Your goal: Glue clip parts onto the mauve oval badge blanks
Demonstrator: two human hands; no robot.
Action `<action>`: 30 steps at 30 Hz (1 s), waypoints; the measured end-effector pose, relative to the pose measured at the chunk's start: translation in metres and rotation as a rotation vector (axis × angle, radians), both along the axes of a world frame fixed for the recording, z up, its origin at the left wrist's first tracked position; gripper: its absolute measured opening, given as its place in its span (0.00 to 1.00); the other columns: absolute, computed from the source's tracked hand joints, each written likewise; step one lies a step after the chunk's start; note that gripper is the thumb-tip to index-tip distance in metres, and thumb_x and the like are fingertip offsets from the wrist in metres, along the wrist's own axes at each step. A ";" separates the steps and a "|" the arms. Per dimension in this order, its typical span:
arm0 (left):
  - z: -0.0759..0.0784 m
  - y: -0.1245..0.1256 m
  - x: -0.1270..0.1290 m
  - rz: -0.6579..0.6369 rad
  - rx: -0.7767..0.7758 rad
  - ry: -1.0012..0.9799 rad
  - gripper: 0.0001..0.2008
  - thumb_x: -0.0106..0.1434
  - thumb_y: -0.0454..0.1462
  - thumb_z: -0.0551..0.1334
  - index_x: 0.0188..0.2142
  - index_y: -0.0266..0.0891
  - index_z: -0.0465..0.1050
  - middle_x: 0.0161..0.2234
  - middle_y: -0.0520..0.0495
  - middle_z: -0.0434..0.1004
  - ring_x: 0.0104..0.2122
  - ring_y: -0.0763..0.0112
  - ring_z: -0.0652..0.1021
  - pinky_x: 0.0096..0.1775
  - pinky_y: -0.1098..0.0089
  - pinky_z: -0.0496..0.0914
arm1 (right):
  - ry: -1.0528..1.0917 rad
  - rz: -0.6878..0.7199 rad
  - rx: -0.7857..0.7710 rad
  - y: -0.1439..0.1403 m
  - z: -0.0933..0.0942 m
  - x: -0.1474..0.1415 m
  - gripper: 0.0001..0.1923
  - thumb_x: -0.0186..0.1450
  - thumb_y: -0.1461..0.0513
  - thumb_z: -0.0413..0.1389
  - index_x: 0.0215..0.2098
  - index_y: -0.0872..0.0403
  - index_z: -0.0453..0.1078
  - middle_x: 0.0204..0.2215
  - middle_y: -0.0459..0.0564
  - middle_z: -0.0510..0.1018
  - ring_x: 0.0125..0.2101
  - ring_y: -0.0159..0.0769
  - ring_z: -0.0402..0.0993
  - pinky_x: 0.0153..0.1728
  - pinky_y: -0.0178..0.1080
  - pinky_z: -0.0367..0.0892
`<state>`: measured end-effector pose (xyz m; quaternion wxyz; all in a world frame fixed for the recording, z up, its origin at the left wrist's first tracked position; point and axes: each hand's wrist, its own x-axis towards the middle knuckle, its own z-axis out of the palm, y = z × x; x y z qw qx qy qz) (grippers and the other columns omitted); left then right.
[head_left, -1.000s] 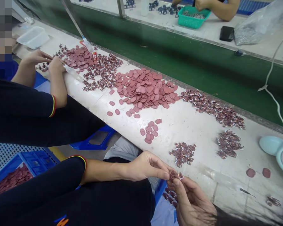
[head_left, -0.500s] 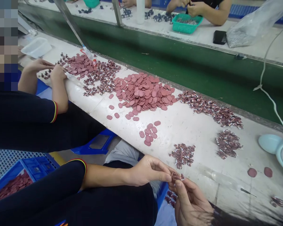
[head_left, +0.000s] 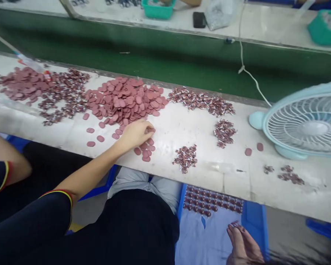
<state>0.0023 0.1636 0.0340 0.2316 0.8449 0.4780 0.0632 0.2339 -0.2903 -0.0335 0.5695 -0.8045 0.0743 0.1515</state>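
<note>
change: 0.5 s ago both hands met low at the desk edge, pinching one small piece between them; now they are apart and the view has swung right
left hand (head_left: 136,133): out on the desk (head_left: 182,129), palm down on the small loose cluster of discs (head_left: 146,151) just below the big pile (head_left: 127,99)
left fingers (head_left: 149,129): curled narrow over a disc at the cluster's top edge; cannot tell if one is actually pinched
meaning: looks like the last piece is finished and a fresh disc is being fetched
discs: flat, oval, dull red-pink, matte; thin, lying partly overlapped
trimmed bits (head_left: 185,158): small heap just right of the cluster, more heaps further back
right hand (head_left: 244,244): low at the bottom edge, over the blue cloth (head_left: 206,239), near rows of pieces (head_left: 212,202); fingers loose, seemingly empty
fan (head_left: 306,121): far right on desk
</note>
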 end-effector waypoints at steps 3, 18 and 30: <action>-0.005 0.012 0.001 0.002 -0.117 -0.043 0.11 0.62 0.43 0.67 0.41 0.41 0.83 0.41 0.45 0.86 0.40 0.60 0.83 0.42 0.65 0.74 | -0.021 0.023 -0.185 -0.017 -0.026 -0.008 0.19 0.47 0.48 0.74 0.36 0.42 0.83 0.31 0.37 0.88 0.39 0.41 0.88 0.36 0.40 0.78; 0.011 -0.011 -0.011 0.116 -0.353 -0.937 0.10 0.55 0.36 0.74 0.37 0.42 0.78 0.29 0.53 0.75 0.26 0.74 0.77 0.24 0.73 0.76 | -0.046 0.269 -0.422 -0.021 -0.084 0.001 0.08 0.61 0.59 0.71 0.33 0.54 0.78 0.23 0.36 0.76 0.21 0.24 0.68 0.21 0.30 0.63; 0.015 -0.056 -0.023 0.238 -0.770 -1.017 0.11 0.55 0.37 0.78 0.35 0.41 0.79 0.28 0.54 0.79 0.20 0.79 0.74 0.22 0.76 0.72 | -0.086 0.082 -0.309 0.019 -0.031 0.000 0.13 0.48 0.53 0.73 0.27 0.50 0.80 0.19 0.36 0.78 0.19 0.31 0.74 0.18 0.30 0.62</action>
